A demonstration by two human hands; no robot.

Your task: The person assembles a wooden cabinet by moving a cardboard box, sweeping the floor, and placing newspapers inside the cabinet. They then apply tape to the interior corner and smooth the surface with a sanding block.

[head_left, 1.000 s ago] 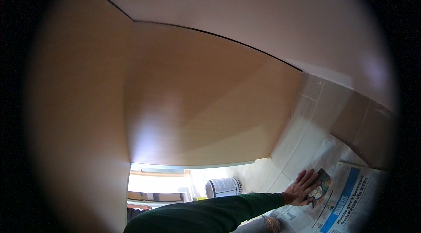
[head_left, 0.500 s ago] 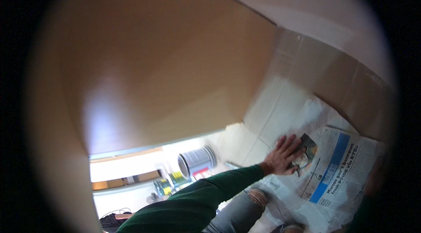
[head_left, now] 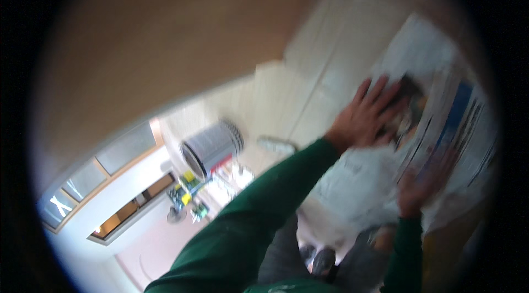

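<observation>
A newspaper page [head_left: 459, 106] with a blue band and a colour photo lies over a pale crumpled sheet [head_left: 352, 180] on the right side of the view. My left hand [head_left: 368, 115] rests palm down by the photo, fingers spread. Closer to me, my right hand [head_left: 430, 180] lies flat on the lower part of the page, its fingers stretched out and slightly blurred. Neither hand grips anything. Both arms wear dark green sleeves.
A large brown panel [head_left: 165, 34] fills the upper left. Left of my left arm a grey metal can [head_left: 212, 147] lies on its side, near green-and-yellow packages [head_left: 181, 194]. A pale elongated object [head_left: 276, 144] lies beside the arm. My knees are below the sheet.
The view has tilted and shifted, so the panel takes up less of it. My right hand, dim at the right rim before, now shows plainly on the newspaper. My left hand stays by the photo.
</observation>
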